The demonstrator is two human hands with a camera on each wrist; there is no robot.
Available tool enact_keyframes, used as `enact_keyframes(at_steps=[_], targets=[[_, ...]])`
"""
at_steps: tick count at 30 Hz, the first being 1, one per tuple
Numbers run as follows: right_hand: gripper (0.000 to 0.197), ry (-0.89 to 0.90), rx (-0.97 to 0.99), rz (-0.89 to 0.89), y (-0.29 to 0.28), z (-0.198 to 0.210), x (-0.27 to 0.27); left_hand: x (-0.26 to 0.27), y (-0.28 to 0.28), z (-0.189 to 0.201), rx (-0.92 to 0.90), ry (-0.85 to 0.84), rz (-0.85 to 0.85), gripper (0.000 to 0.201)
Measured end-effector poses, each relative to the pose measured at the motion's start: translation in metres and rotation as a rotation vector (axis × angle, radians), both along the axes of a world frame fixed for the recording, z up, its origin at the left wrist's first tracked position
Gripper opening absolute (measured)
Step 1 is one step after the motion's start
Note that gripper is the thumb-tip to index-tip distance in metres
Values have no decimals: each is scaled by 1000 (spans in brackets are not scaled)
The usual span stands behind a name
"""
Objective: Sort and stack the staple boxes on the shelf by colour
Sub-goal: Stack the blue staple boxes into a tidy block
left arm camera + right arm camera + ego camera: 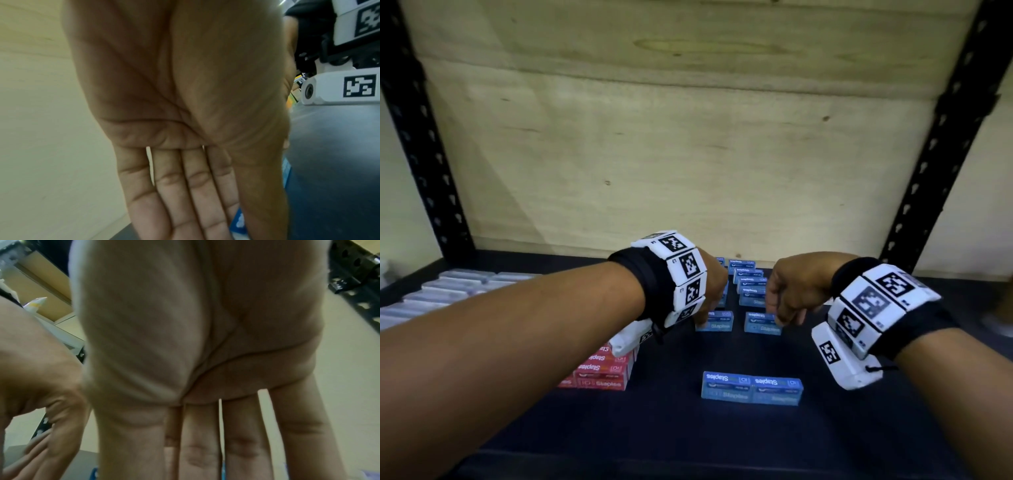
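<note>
Plywood forms the pale back wall (688,137) of a dark shelf (688,438) framed by black perforated metal uprights (424,154). A person's two bare forearms reach in over the shelf, each wearing a black wrist strap with white blocks printed in black-and-white square codes. At the far left edge lie rows of pale grey boxes (448,291). Under the left forearm sits a stack of red staple boxes (602,370). At the back centre stands a row of blue staple boxes (748,281), partly hidden behind the hands. Near the front, two blue boxes (751,389) lie side by side, touching end to end. Between those groups lie two single blue boxes, apart from each other. The left hand (710,287) points down onto the left blue box (717,322); its fingers (185,194) are straight and pressed together, tips touching the box. The right hand (791,291) points down at the right blue box (762,323); its fingers (242,443) are straight with narrow gaps between them. Whether either grip is actually pinching its box I cannot tell, since the fingertips are hidden.
</note>
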State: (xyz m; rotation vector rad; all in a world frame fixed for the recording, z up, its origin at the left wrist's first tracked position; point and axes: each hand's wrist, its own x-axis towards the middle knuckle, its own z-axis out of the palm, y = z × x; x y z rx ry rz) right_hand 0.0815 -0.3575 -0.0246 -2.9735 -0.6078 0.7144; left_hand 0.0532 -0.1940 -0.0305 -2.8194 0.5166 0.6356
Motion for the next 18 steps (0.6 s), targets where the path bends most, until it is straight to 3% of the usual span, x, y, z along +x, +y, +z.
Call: enact_keyframes(at_steps=[12,18], targets=[[24,105,-14,4,-12,4,-53,-54,-2,11,-154,220,89,27],[24,122,-17,10,-19,6,-71,-68,-1,8,-131,178,132,24]])
